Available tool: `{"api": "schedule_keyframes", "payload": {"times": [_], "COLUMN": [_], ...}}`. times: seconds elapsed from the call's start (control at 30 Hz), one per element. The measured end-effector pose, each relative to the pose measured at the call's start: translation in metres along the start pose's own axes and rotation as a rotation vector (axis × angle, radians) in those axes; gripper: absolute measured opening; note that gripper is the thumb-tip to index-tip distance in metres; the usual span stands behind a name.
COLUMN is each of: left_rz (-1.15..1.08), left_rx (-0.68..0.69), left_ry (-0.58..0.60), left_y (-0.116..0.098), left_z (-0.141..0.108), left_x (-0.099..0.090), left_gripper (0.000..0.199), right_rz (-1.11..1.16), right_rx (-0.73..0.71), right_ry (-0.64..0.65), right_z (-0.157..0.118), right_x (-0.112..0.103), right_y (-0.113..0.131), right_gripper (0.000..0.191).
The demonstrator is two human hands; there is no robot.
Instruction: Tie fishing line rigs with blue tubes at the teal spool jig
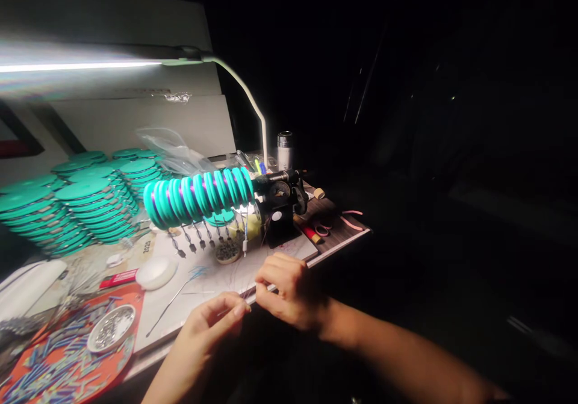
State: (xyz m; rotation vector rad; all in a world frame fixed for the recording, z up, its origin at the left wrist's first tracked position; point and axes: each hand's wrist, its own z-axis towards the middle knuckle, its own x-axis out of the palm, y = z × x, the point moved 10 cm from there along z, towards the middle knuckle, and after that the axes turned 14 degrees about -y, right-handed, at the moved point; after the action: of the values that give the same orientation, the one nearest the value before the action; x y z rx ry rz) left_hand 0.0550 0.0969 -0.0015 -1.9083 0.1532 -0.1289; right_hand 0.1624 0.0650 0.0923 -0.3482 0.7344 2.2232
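My left hand is closed in a pinch at the table's front edge, thumb against fingertips. Just to its right, my right hand is curled with its fingers bent in. A thin fishing line runs faintly between the two hands; its ends are hard to make out. Beyond them, a row of turquoise foam spools sits on the shaft of a black winding device. Small swivels and dark weights hang below the spools. A small bowl of dark beads stands underneath.
Stacked turquoise spools fill the left. An orange tray holds many small tubes and a white dish of metal pieces. A needle-like tool, a round white lid, scissors and a lamp are around.
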Motion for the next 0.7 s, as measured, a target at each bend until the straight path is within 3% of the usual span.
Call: {"api": "schedule_keyframes", "payload": {"times": [0.23, 0.5, 0.7], "left_rz": [-0.055, -0.012, 0.105], "left_rx": [0.007, 0.073, 0.177], "left_ry": [0.075, 0.032, -0.018], "left_y": [-0.006, -0.012, -0.031], "left_z": [0.003, 0.004, 0.004], "left_x": [0.003, 0.000, -0.019], "left_gripper": [0.025, 0.024, 0.025], "right_rz": [0.014, -0.021, -0.040], "right_rx": [0.033, 0.036, -0.019], "right_ry": [-0.026, -0.016, 0.061], "right_z": [0.002, 0.000, -0.005], "right_x": [0.001, 0.003, 0.018], "right_y": [-0.002, -0.004, 0.003], "right_gripper": [0.015, 0.014, 0.009]}}
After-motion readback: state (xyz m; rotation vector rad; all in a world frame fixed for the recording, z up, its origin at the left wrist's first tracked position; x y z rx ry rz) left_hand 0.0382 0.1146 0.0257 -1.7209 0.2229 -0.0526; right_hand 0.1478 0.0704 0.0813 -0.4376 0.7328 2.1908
